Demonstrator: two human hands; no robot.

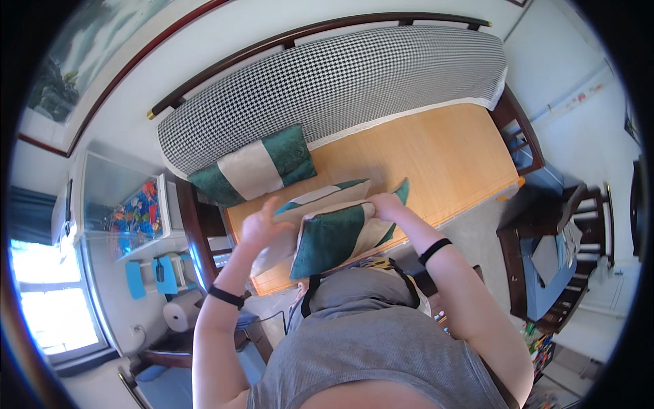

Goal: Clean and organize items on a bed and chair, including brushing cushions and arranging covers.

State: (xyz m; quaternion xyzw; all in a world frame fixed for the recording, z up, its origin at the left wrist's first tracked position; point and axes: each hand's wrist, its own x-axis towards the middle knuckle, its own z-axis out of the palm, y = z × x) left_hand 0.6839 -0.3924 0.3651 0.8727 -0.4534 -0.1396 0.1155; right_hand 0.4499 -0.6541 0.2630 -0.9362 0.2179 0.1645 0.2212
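My right hand (387,206) grips the upper edge of a green and beige cushion (327,240), which is tilted up before my waist. A green corner (402,191) of fabric sticks out beyond that hand. My left hand (259,223) has its fingers apart, with the index finger raised, in front of a pale beige cushion (280,248); whether it touches the fabric I cannot tell. Behind the held cushion, a beige, white and green edge (332,194) shows. Another green and beige cushion (250,170) leans on the settee's backrest at the left.
A wooden settee has a tan seat mat (449,143) and a houndstooth backrest cover (352,76). Left of it stand a glass-topped cabinet (127,204), a blue and white folding stool (166,276) and a paper roll (180,312). A dark wooden chair with blue cushions (549,286) stands right.
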